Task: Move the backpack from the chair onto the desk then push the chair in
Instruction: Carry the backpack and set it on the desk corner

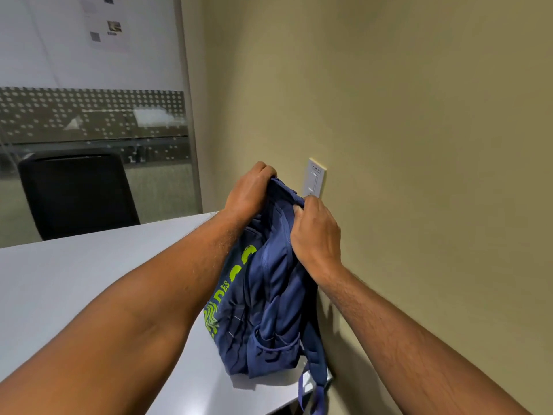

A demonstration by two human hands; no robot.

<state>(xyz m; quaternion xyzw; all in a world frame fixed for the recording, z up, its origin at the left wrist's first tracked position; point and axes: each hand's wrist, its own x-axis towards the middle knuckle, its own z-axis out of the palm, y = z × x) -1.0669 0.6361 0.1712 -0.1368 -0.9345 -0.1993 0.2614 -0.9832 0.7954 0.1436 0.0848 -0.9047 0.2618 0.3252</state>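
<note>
A navy blue backpack with lime-green print stands upright on the white desk, at the desk's right edge against the wall. My left hand grips the top of the backpack from the left. On the right side of the top, my right hand holds the fabric. A shoulder strap hangs over the desk's near right corner. A black chair stands on the far side of the desk; the chair the backpack came from is out of view.
A beige wall runs close along the desk's right side, with a white switch plate just behind the backpack. A glass partition with a dotted band stands beyond the desk.
</note>
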